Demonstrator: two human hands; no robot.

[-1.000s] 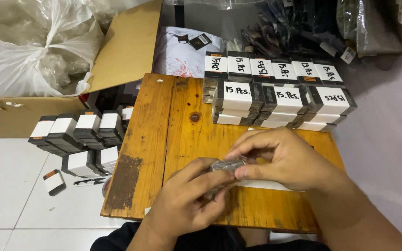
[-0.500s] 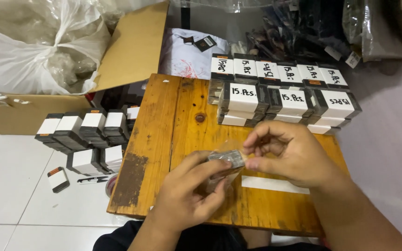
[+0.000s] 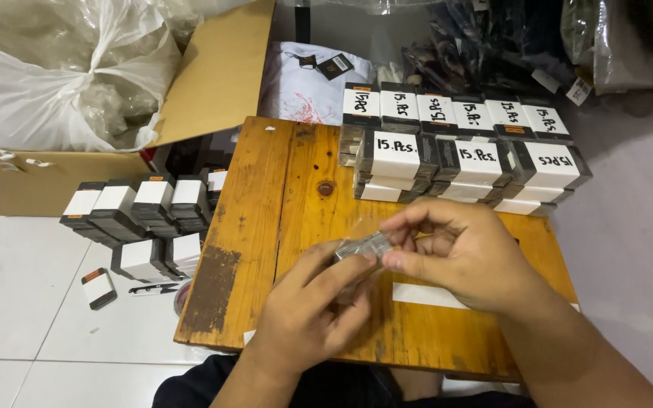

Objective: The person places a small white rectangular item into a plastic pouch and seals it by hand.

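Head view: I find both hands closed on one small clear-wrapped packet (image 3: 363,248) above the middle of the wooden board (image 3: 266,204), left hand (image 3: 307,313) pinching from below, right hand (image 3: 459,253) gripping its far end. I judge it light, fairly stiff and slippery in its film (best held by the short ends). Labelled box stacks (image 3: 470,155) crowd the board's far edge; its near left stays open.

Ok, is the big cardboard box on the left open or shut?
Open: the cardboard box has its flap raised, and a white plastic bag bulges out of the top.
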